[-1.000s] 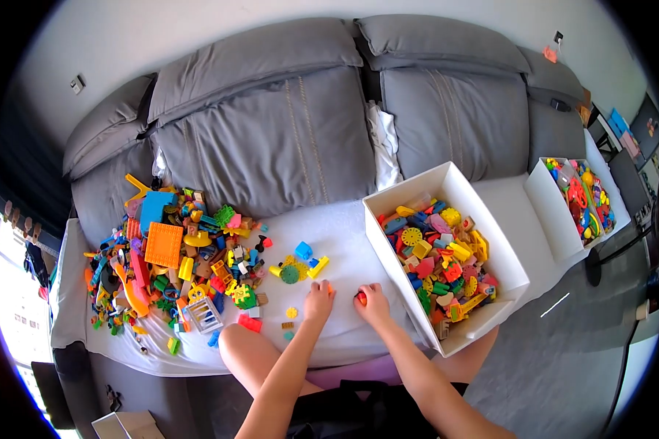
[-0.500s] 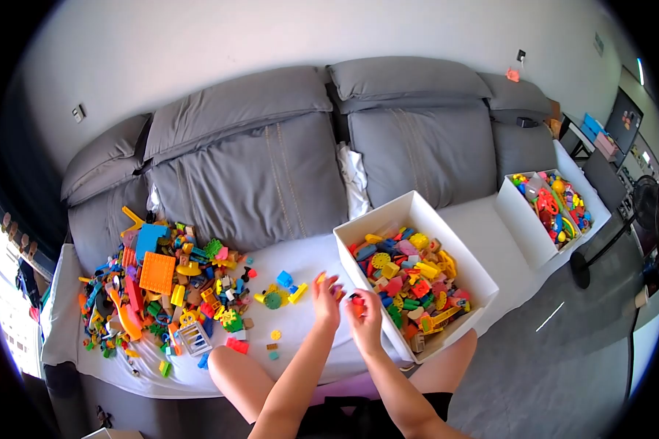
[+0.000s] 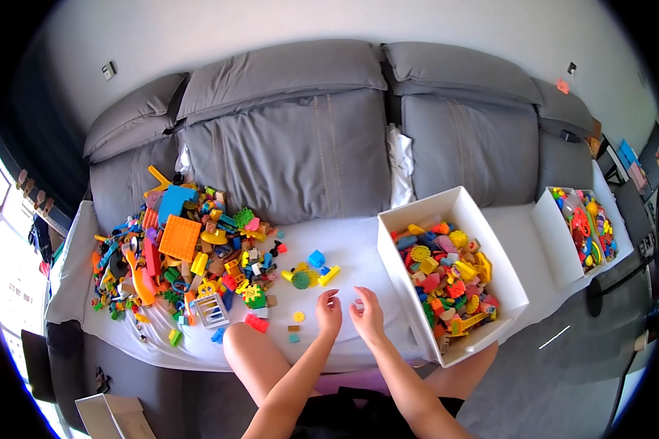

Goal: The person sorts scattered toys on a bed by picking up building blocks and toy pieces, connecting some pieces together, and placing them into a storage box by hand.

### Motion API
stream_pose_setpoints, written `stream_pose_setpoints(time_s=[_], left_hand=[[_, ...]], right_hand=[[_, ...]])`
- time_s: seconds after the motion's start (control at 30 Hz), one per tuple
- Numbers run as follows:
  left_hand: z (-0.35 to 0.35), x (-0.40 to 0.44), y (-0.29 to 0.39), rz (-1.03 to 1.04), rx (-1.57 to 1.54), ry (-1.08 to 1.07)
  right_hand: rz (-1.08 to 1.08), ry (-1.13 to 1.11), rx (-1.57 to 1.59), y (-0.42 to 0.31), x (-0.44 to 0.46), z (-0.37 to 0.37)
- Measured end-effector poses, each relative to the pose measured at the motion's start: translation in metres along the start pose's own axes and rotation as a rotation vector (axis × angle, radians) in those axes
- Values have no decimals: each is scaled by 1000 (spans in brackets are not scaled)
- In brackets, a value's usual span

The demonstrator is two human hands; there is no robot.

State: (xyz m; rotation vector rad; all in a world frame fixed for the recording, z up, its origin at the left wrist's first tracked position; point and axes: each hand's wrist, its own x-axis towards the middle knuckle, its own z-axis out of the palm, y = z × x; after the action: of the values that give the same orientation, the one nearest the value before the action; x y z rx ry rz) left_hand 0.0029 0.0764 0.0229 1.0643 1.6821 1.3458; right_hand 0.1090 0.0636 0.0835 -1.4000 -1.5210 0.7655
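Observation:
My left hand [image 3: 329, 313] is over the white sheet [image 3: 348, 252] with its fingers bent and apart, and no toy shows in it. Close to its right, my right hand [image 3: 367, 316] curves inward, fingers parted, with no toy visible. Just beyond the hands lie a blue block [image 3: 316, 258], a yellow piece [image 3: 329, 276] and a green round piece [image 3: 300, 280]. A small yellow flower-shaped piece [image 3: 299, 317] sits left of my left hand. The big white box [image 3: 490, 238], filled with mixed toys [image 3: 447, 274], stands right of my right hand.
A large toy heap, topped by an orange plate [image 3: 180, 238] and a blue piece [image 3: 174, 202], covers the left of the seat. Farther right is a smaller white box [image 3: 556, 245] of toys. Grey sofa cushions [image 3: 289, 157] rise behind. An open carton [image 3: 117, 417] is at lower left.
The red piece seen in my right hand and the small pieces at my left hand no longer show. Both hands have come lower over the sheet. The camera view has shifted.

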Motion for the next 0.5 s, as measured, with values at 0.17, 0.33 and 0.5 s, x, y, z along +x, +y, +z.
stream_pose_setpoints(time_s=[0.17, 0.33, 0.5], left_hand=[[-43, 42, 10, 335, 374, 95], [-36, 105, 26, 547, 749, 8], [-29, 123, 15, 335, 955, -362]], right_hand=[[-153, -217, -335, 18, 34, 56], [-246, -317, -656, 29, 76, 82], [-155, -426, -577, 55, 78, 63]])
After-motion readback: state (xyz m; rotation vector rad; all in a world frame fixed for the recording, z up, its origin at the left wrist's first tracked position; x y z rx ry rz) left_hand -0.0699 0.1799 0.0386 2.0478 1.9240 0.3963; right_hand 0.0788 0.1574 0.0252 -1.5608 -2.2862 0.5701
